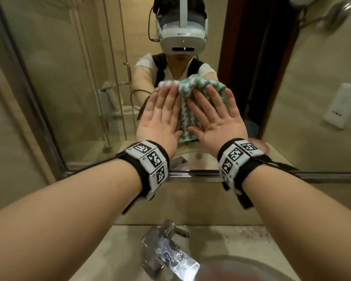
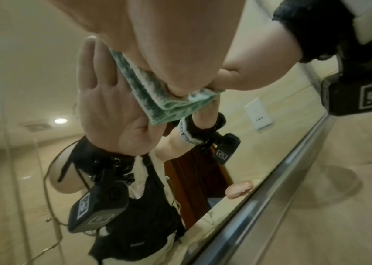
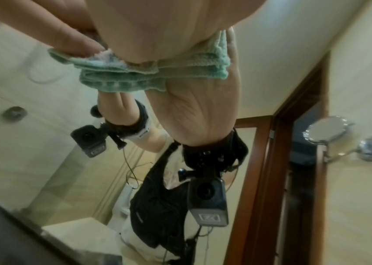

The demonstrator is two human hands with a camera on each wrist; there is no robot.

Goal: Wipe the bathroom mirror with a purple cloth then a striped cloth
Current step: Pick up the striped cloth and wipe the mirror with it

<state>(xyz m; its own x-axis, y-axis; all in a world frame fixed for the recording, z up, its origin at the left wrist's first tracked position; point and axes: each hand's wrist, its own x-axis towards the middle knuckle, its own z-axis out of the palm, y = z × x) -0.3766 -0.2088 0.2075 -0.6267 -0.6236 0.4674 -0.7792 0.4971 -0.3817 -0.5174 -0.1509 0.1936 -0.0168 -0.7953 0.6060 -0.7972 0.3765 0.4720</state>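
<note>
A green-and-white striped cloth (image 1: 184, 114) lies bunched flat against the bathroom mirror (image 1: 79, 78) at chest height. My left hand (image 1: 160, 118) presses its left half with straight fingers. My right hand (image 1: 217, 118) presses the right half the same way, its thumb close to the left one. In the left wrist view the cloth (image 2: 157, 100) is squeezed between the heel of my left hand (image 2: 169, 44) and the glass. From the right wrist the folded cloth edge (image 3: 180, 70) shows under my right palm (image 3: 157, 26). No purple cloth is in sight.
Below the mirror runs a metal ledge (image 1: 190, 175), then a chrome faucet (image 1: 166, 250) and the basin (image 1: 241, 268). A white wall panel (image 1: 340, 106) and a round swing-arm mirror (image 1: 336, 11) hang on the right wall. A small pinkish object (image 2: 239, 190) sits at the mirror's base.
</note>
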